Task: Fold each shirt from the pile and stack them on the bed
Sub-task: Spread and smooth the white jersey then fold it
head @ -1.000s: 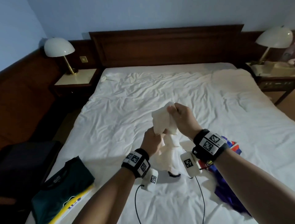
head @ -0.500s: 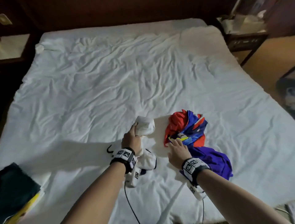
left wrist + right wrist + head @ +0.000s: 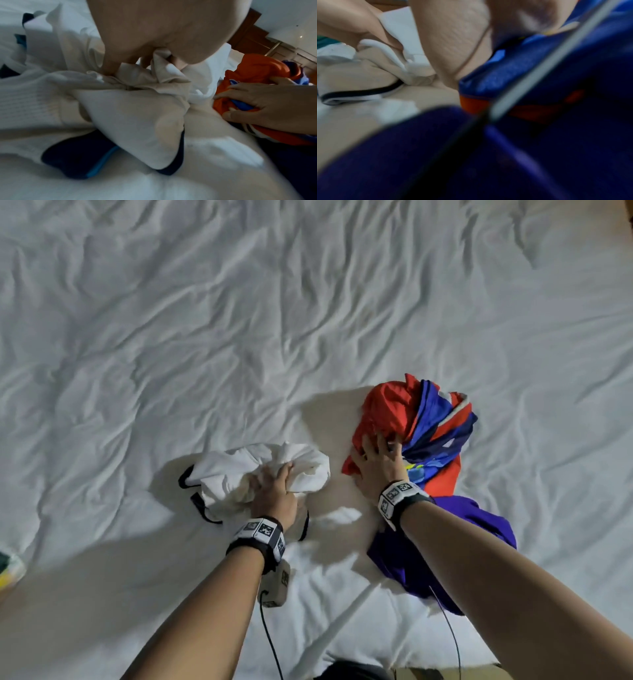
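On the near part of the bed, the left hand bunches the white shirt in curled fingers. Just right, the right hand grips the red-and-blue shirt, atop a purple one.

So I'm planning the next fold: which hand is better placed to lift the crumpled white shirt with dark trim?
Left. The left hand already grips the crumpled white shirt; the right hand is busy on the red-and-blue shirt.
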`<state>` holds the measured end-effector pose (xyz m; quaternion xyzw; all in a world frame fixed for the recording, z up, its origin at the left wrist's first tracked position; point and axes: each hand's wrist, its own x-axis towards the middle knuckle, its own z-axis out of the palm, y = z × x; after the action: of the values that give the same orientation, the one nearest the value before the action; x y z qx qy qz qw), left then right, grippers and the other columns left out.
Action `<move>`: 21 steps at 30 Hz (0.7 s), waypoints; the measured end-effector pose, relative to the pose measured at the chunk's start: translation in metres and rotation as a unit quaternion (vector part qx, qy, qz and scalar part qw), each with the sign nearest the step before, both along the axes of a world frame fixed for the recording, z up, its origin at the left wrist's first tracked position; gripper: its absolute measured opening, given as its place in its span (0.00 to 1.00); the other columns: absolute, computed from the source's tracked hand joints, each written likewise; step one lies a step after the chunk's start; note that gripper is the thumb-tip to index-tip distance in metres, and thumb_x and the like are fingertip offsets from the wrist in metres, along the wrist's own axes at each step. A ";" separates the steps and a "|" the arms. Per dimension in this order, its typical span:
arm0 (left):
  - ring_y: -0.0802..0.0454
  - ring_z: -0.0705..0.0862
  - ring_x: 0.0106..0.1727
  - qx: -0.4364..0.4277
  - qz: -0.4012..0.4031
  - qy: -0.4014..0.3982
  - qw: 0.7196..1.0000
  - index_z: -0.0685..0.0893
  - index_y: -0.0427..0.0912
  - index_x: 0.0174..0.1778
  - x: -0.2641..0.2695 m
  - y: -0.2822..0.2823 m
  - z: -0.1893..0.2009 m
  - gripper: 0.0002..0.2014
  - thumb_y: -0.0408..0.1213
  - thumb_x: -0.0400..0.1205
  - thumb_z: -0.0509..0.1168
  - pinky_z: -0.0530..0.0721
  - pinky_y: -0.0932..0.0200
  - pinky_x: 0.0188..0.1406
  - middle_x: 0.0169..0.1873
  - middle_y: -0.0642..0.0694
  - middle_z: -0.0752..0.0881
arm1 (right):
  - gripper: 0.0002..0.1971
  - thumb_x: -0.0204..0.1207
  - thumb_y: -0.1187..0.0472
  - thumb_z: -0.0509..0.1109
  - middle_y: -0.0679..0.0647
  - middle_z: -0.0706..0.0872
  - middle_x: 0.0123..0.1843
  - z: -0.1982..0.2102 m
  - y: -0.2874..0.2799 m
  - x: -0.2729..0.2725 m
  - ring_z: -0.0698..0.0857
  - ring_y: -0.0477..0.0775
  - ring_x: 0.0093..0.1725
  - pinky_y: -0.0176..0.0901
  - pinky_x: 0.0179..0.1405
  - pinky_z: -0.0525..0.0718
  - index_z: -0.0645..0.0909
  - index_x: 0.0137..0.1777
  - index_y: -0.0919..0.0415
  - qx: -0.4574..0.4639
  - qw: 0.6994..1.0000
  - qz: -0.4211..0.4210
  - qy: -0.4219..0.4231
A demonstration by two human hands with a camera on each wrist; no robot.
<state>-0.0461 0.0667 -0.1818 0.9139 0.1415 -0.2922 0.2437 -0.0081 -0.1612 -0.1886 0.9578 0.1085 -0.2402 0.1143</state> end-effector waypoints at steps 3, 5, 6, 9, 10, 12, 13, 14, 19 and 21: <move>0.29 0.47 0.89 0.013 -0.007 0.014 1.000 0.67 0.63 0.85 0.000 -0.005 0.002 0.37 0.29 0.80 0.60 0.56 0.30 0.86 0.90 0.38 0.50 | 0.22 0.82 0.48 0.67 0.54 0.77 0.75 0.005 -0.020 -0.012 0.84 0.67 0.61 0.62 0.58 0.80 0.76 0.75 0.51 0.031 0.992 -0.117 -0.015; 0.32 0.41 0.90 0.013 -0.002 0.039 0.999 0.65 0.68 0.85 0.001 -0.007 0.003 0.38 0.30 0.80 0.58 0.57 0.29 0.86 0.91 0.42 0.45 | 0.20 0.87 0.49 0.60 0.54 0.75 0.76 0.009 -0.036 -0.023 0.87 0.69 0.57 0.60 0.51 0.83 0.74 0.76 0.54 0.076 0.976 -0.202 0.002; 0.33 0.41 0.90 0.015 0.000 0.051 0.999 0.64 0.70 0.84 0.003 -0.008 0.004 0.38 0.32 0.79 0.57 0.59 0.28 0.85 0.91 0.44 0.45 | 0.20 0.88 0.48 0.58 0.55 0.75 0.76 0.010 -0.046 -0.030 0.88 0.70 0.58 0.61 0.52 0.83 0.75 0.75 0.55 0.083 0.969 -0.231 0.011; 0.32 0.56 0.88 0.007 0.003 0.074 0.997 0.64 0.72 0.83 0.006 -0.015 0.015 0.38 0.36 0.76 0.53 0.69 0.35 0.81 0.91 0.45 0.49 | 0.17 0.88 0.49 0.58 0.56 0.81 0.71 0.024 -0.068 -0.050 0.86 0.69 0.62 0.64 0.61 0.80 0.79 0.68 0.56 0.044 0.964 -0.262 0.002; 0.31 0.62 0.86 0.004 -0.002 0.082 0.997 0.65 0.72 0.83 0.007 -0.018 0.019 0.37 0.37 0.77 0.54 0.73 0.38 0.79 0.91 0.44 0.52 | 0.16 0.87 0.49 0.59 0.56 0.83 0.68 0.030 -0.068 -0.055 0.85 0.69 0.63 0.65 0.63 0.77 0.81 0.66 0.56 0.023 0.966 -0.256 -0.005; 0.27 0.66 0.83 0.007 -0.006 0.094 0.996 0.63 0.74 0.81 0.006 -0.021 0.021 0.37 0.39 0.77 0.54 0.75 0.36 0.77 0.90 0.42 0.52 | 0.14 0.78 0.52 0.67 0.58 0.85 0.60 0.040 -0.056 -0.059 0.82 0.68 0.60 0.65 0.63 0.74 0.86 0.59 0.56 0.015 0.976 -0.209 -0.052; 0.25 0.63 0.84 0.007 -0.008 0.097 0.995 0.61 0.77 0.80 0.005 -0.022 0.021 0.37 0.41 0.76 0.54 0.74 0.32 0.77 0.91 0.43 0.49 | 0.14 0.71 0.53 0.71 0.60 0.84 0.57 0.044 -0.047 -0.056 0.81 0.68 0.59 0.64 0.61 0.75 0.86 0.55 0.58 0.034 0.979 -0.180 -0.091; 0.24 0.59 0.86 0.013 -0.013 0.101 0.995 0.58 0.78 0.79 0.005 -0.024 0.023 0.36 0.42 0.76 0.55 0.70 0.27 0.78 0.91 0.43 0.46 | 0.17 0.66 0.54 0.73 0.63 0.82 0.59 0.047 -0.040 -0.050 0.79 0.68 0.60 0.65 0.61 0.75 0.86 0.54 0.59 0.060 0.977 -0.149 -0.140; 0.26 0.59 0.85 0.028 -0.068 0.085 0.994 0.64 0.63 0.85 0.006 -0.023 0.027 0.29 0.40 0.88 0.60 0.69 0.34 0.77 0.88 0.33 0.50 | 0.50 0.67 0.36 0.73 0.66 0.43 0.90 0.048 -0.061 0.025 0.42 0.79 0.87 0.85 0.74 0.31 0.58 0.88 0.47 0.073 0.959 -0.221 -0.161; 0.24 0.55 0.85 0.030 -0.080 0.069 0.994 0.65 0.61 0.86 0.008 -0.020 0.021 0.29 0.42 0.87 0.61 0.65 0.33 0.79 0.87 0.31 0.51 | 0.44 0.70 0.37 0.71 0.68 0.52 0.88 0.041 -0.086 0.045 0.55 0.85 0.83 0.91 0.73 0.45 0.59 0.86 0.42 0.053 0.954 -0.282 -0.083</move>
<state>-0.0385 0.0464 -0.1605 0.9069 0.0926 -0.3686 0.1816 0.0365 -0.2475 -0.1478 0.9707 -0.1636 -0.1763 -0.0006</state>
